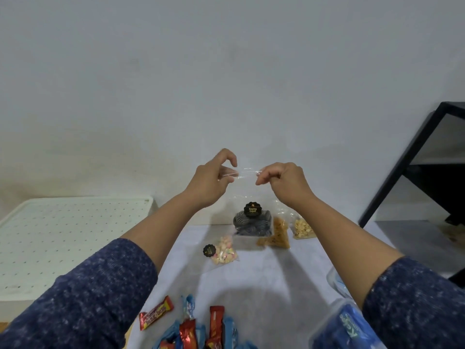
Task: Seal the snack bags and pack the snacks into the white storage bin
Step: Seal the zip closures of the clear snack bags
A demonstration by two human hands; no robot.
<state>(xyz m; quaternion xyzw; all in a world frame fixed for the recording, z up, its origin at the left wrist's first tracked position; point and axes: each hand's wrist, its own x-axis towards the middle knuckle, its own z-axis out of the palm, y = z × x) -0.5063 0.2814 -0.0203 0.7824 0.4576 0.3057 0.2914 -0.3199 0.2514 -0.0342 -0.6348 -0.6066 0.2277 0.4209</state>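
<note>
We hold a clear bag (pixel 253 217) of dark snacks above the counter (pixel 271 270), left hand (pixel 210 181) and right hand (pixel 283 183) each in a pinching grip on its top edge. Below it, three bags and wrapped bars (pixel 191 326) await packing; the bin's lid (pixel 63 230) lies left.
</note>
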